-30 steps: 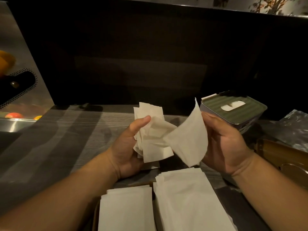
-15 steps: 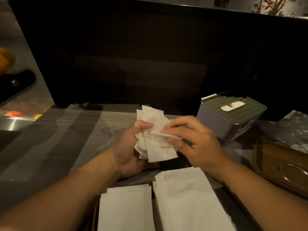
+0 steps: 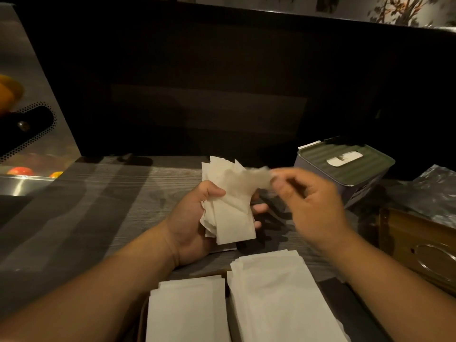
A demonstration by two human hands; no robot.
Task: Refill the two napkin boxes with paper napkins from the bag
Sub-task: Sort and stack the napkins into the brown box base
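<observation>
L hand point(image 3: 195, 218) gripping messy white napkins point(image 3: 229, 206), R hand point(image 3: 311, 203) pinching one

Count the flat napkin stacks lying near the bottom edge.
2: a left stack and a taller right stack, side by side. Their lower ends run out of frame; more may be hidden.

Napkins point(image 3: 232, 213) white; closed box point(image 3: 345, 166) grey, ribbed green lid; open box point(image 3: 419, 245) brown; worktop point(image 3: 98, 206) grey woodgrain.

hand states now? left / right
Left hand: closed, gripping a messy bunch of napkins.
Right hand: closed, pinching the top napkin's blurred corner.
</observation>
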